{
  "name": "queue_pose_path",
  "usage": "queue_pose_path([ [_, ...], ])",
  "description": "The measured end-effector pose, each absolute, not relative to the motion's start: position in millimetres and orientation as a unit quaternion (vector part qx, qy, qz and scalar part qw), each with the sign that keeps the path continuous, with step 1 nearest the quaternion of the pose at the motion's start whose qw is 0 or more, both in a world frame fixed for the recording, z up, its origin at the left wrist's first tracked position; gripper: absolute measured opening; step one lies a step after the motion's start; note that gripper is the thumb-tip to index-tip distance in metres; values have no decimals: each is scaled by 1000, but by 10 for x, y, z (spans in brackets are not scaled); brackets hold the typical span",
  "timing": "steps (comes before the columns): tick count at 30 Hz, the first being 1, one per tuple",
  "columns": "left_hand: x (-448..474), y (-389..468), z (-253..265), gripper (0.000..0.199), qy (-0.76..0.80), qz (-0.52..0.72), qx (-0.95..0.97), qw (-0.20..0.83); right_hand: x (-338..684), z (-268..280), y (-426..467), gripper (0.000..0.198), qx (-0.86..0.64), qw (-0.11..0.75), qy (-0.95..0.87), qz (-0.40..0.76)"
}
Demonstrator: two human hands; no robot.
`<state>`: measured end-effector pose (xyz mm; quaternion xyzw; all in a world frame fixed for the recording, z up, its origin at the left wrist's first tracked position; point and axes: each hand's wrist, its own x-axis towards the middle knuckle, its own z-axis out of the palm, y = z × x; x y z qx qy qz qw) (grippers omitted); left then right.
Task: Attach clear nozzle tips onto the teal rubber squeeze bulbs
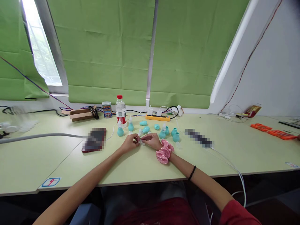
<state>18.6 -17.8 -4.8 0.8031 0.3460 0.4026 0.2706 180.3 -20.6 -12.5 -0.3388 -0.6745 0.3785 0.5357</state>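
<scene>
My left hand [130, 142] and my right hand [152, 141] meet over the table, fingertips pinched around a small clear plastic piece [142, 142], whose exact shape is too small to tell. Around them lie several teal rubber squeeze bulbs. One bulb with a clear tip [120, 131] stands left of my hands, and another tipped bulb [130, 126] is just behind it. Open-necked bulbs [176, 137] stand to the right, while a teal bulb [145, 129] lies on its side beyond my fingers. A loose clear piece [178, 145] rests right of my right wrist, which wears a pink scrunchie [164, 152].
A red-capped bottle [121, 112], a can [107, 110] and a cardboard box [81, 115] line the back. An orange power strip [157, 117] has chargers plugged in. Blurred-out phone-like devices lie left [94, 140] and right [199, 137], with cables. Orange items [281, 134] lie far right.
</scene>
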Motion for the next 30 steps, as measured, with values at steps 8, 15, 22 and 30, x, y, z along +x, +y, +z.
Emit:
queue_pose_path([
  [8,169,-176,-51,11,351,404,796,283,1812,-116,-222,12,-339,530,-708,321],
  [15,171,-157,-60,13,358,407,789,288,1809,-105,-230,13,-336,519,-729,294],
  [22,175,-186,-29,11,355,415,787,285,1833,-97,-294,19,-315,457,-827,97],
  [30,178,-158,-61,13,351,413,790,286,1782,-83,-285,13,-336,487,-777,215],
])
